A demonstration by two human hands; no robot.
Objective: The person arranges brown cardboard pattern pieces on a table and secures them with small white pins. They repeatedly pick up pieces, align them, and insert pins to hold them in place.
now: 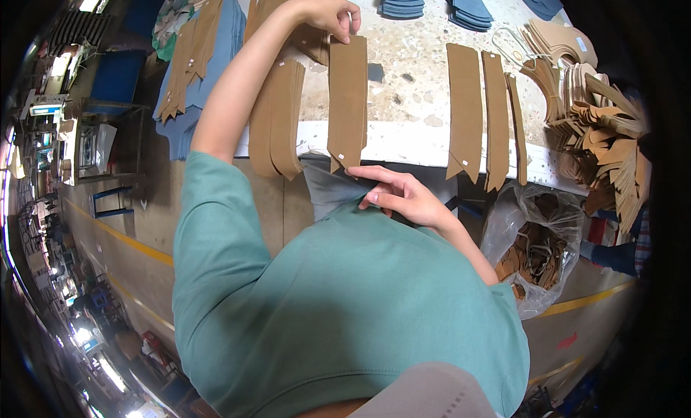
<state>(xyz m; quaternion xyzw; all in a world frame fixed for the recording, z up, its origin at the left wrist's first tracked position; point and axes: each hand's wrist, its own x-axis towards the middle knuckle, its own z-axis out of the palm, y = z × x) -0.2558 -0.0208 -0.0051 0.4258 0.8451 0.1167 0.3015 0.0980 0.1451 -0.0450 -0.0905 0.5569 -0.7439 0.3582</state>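
The long pointed strips [348,98] laid over the table's edge are tan brown, each with a small white tag near its tip, and the cut pieces heaped at the right [601,123] are the same tan. The table [410,65] is a pale speckled stone with a white rim, and the stacks at its far side [432,4] are slate blue. The person's shirt [338,310] is plain sea green, the floor [137,267] brown with yellow lines, and the clear plastic bag [536,245] holds brown scraps.
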